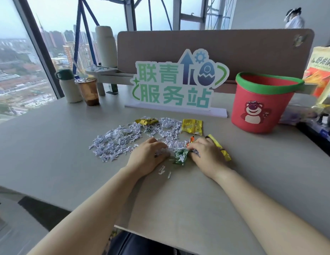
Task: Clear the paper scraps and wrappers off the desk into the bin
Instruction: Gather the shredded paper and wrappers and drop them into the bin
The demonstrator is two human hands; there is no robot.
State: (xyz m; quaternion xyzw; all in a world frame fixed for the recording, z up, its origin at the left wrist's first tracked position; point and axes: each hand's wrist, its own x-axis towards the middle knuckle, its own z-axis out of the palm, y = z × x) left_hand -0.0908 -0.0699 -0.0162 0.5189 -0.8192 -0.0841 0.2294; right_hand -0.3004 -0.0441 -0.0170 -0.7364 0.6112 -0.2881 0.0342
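Both hands are cupped inward toward each other on the desk point(179, 199), probably to rake the litter into one clump that can be lifted in a single go. The left hand point(147, 157) has its fingers point(157, 145) curled down over a clutch of paper scraps point(120, 142). Most of the shreds lie spread beyond and to the left of those fingers. The right hand point(206, 153) bends its fingers onto a crumpled green wrapper point(180, 156), which sits between the two hands (an orange scrap peeks out by its fingertips). A long yellow wrapper point(225, 155) lies under and just right of that hand, and a square yellow wrapper point(192, 127) lies just beyond its fingers. The red bin point(239, 100) stands well beyond the right fingers, mouth open. Its floor is hidden, so its contents cannot be told.
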